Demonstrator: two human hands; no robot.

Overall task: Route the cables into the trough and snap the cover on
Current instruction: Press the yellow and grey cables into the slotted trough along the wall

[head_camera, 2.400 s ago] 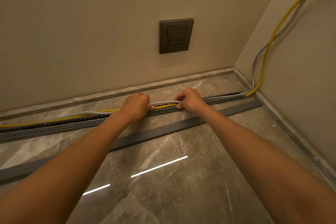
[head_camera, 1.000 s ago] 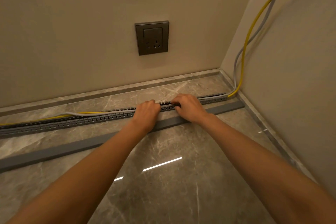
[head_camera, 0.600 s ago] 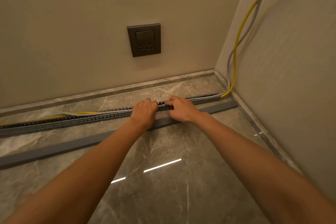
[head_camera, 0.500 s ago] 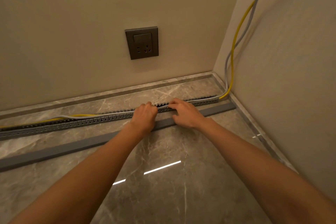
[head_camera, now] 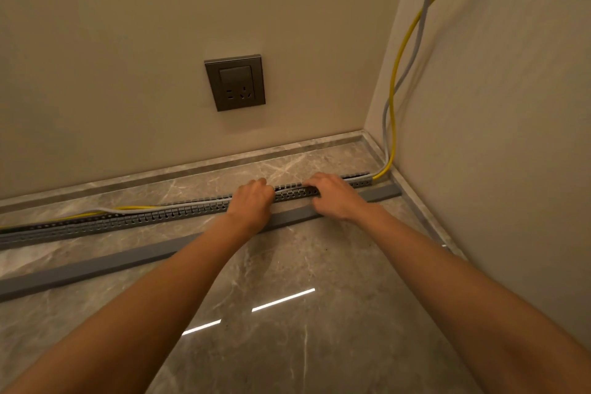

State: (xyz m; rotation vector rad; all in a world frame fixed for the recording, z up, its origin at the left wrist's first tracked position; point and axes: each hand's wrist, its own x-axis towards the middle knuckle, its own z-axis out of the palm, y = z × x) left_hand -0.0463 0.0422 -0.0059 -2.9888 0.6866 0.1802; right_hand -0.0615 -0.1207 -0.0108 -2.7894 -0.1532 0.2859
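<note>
A long grey slotted trough (head_camera: 160, 216) lies on the marble floor along the back wall. A yellow cable (head_camera: 398, 67) and a grey cable (head_camera: 425, 16) come down the right wall and enter the trough's right end. Left of my hands both cables rise out of the trough behind it. My left hand (head_camera: 251, 201) and my right hand (head_camera: 334, 197) rest side by side on the trough, fingers curled over its top and pressing down. The flat grey cover (head_camera: 112, 262) lies loose on the floor in front of the trough.
A dark wall socket (head_camera: 235, 82) sits on the back wall above the trough. A stone skirting (head_camera: 192, 166) runs along both walls, meeting in the corner at the right. The glossy floor (head_camera: 303, 345) stretches toward me.
The raised cable stretch between my hands has gone down into the trough. Both hands have closed in toward each other, and my view has shifted toward the right corner.
</note>
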